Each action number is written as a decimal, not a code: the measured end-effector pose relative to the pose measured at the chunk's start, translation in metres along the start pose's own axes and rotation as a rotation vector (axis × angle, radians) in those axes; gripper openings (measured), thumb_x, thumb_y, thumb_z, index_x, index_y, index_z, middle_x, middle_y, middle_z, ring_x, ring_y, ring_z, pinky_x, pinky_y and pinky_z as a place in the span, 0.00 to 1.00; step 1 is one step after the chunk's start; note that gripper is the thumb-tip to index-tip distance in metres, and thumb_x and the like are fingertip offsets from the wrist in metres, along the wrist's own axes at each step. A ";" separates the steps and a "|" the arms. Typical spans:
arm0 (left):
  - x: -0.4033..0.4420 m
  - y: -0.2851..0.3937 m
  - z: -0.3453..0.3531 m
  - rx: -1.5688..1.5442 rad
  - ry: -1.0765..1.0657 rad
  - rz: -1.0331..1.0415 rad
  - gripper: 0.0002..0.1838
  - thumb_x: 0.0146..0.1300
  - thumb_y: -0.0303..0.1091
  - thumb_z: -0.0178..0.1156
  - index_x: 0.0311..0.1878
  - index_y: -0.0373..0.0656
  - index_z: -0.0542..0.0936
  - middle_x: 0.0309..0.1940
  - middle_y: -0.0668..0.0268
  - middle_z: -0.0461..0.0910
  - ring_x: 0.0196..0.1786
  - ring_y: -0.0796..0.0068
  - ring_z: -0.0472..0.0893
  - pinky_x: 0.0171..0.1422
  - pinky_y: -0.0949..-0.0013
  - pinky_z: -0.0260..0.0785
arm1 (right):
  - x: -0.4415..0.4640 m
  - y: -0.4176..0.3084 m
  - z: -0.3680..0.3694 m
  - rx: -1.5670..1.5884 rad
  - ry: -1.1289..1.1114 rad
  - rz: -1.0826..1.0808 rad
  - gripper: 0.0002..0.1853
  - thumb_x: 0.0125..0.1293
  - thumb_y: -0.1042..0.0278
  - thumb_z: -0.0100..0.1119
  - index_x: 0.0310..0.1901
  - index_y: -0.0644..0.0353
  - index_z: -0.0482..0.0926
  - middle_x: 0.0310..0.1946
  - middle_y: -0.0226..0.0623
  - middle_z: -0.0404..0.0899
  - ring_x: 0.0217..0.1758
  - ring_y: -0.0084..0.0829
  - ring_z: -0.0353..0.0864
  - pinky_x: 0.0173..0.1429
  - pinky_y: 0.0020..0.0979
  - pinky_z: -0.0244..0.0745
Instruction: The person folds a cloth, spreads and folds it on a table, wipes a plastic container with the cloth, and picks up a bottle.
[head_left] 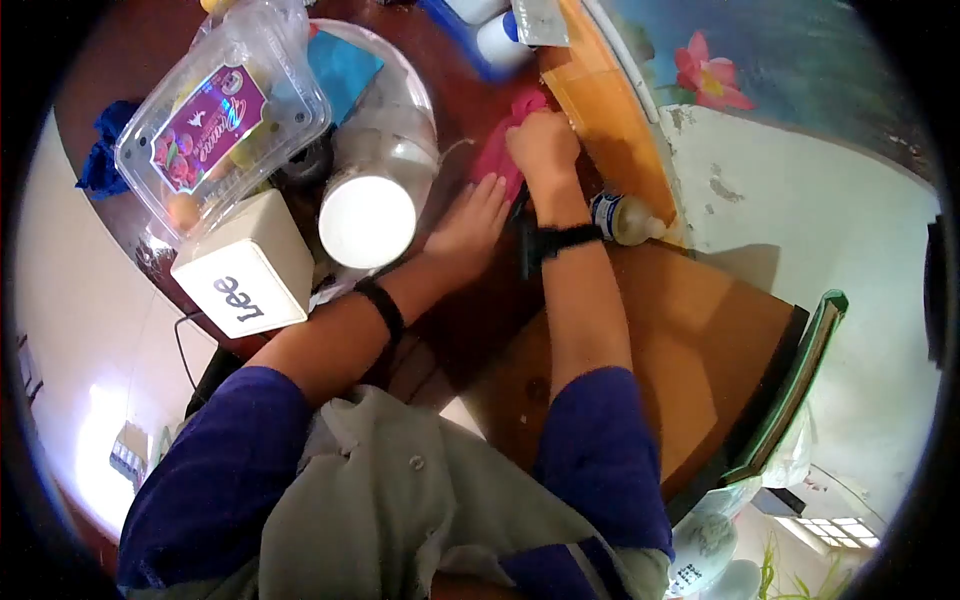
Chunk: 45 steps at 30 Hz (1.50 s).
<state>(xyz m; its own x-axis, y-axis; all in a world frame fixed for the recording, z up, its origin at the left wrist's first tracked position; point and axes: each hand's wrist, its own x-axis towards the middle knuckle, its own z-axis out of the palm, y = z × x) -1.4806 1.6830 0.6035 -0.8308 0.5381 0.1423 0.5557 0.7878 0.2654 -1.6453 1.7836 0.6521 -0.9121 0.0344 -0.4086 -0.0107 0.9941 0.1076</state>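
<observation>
A bunched pink cloth (497, 152) lies on the dark red tabletop (462, 310). My right hand (546, 146) is closed on the cloth's far right part, with the fingers curled and partly hidden. My left hand (468, 228) lies flat beside it, fingers stretched out and the tips at the cloth's near edge. To the left of my left hand stands a clear container with a round white end (367, 222). A small bottle with a blue and white label (625, 218) lies just right of my right wrist.
A round tray (424, 95) at the left holds crowded things. A clear plastic box with a purple label (210, 125) and a white box marked "Lee" (245, 270) stand there. A blue tray (490, 68) is at the back; an orange-brown wooden panel (610, 130) borders the right.
</observation>
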 end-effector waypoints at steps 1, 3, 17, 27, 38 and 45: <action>0.002 -0.002 0.002 0.020 -0.006 0.006 0.29 0.64 0.38 0.48 0.67 0.33 0.68 0.73 0.45 0.55 0.76 0.49 0.54 0.77 0.53 0.49 | -0.012 -0.007 -0.004 0.103 0.135 0.070 0.25 0.54 0.62 0.63 0.52 0.68 0.76 0.57 0.52 0.73 0.61 0.48 0.72 0.64 0.43 0.71; 0.005 0.001 0.007 0.033 0.033 -0.045 0.29 0.64 0.38 0.48 0.67 0.33 0.68 0.73 0.46 0.55 0.76 0.49 0.54 0.77 0.53 0.50 | -0.004 0.001 0.012 -0.037 0.517 -0.382 0.27 0.53 0.61 0.64 0.54 0.67 0.75 0.59 0.52 0.72 0.63 0.48 0.70 0.66 0.43 0.68; 0.010 0.006 0.005 0.069 -0.059 -0.041 0.31 0.66 0.38 0.47 0.69 0.32 0.63 0.74 0.43 0.52 0.76 0.45 0.53 0.78 0.51 0.46 | -0.004 0.018 0.036 -0.282 0.708 -0.555 0.29 0.58 0.58 0.57 0.60 0.65 0.73 0.61 0.50 0.71 0.65 0.50 0.69 0.68 0.44 0.65; 0.003 -0.004 -0.006 0.105 0.018 0.031 0.31 0.64 0.38 0.48 0.68 0.30 0.65 0.73 0.42 0.54 0.77 0.47 0.51 0.77 0.50 0.47 | -0.018 0.018 0.015 -0.062 0.074 0.171 0.27 0.64 0.52 0.50 0.56 0.68 0.76 0.59 0.57 0.73 0.59 0.49 0.76 0.60 0.46 0.72; 0.003 -0.004 0.006 -0.037 0.050 -0.032 0.30 0.64 0.36 0.48 0.69 0.34 0.64 0.74 0.47 0.52 0.78 0.51 0.49 0.78 0.53 0.45 | -0.004 0.028 0.046 0.071 0.445 -0.132 0.34 0.58 0.59 0.53 0.61 0.77 0.66 0.60 0.63 0.68 0.62 0.55 0.70 0.65 0.46 0.68; -0.017 0.007 0.014 -0.265 0.162 -0.197 0.32 0.60 0.28 0.49 0.70 0.34 0.63 0.75 0.49 0.51 0.78 0.52 0.48 0.78 0.57 0.46 | -0.034 0.002 0.048 -0.122 0.230 0.010 0.35 0.62 0.51 0.48 0.61 0.76 0.67 0.62 0.64 0.66 0.63 0.56 0.70 0.67 0.46 0.66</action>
<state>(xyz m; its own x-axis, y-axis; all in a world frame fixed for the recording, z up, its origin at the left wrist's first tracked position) -1.4619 1.6832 0.5893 -0.9268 0.3130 0.2076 0.3754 0.7553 0.5372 -1.5943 1.7890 0.6230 -0.9814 0.0064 -0.1920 -0.0377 0.9736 0.2250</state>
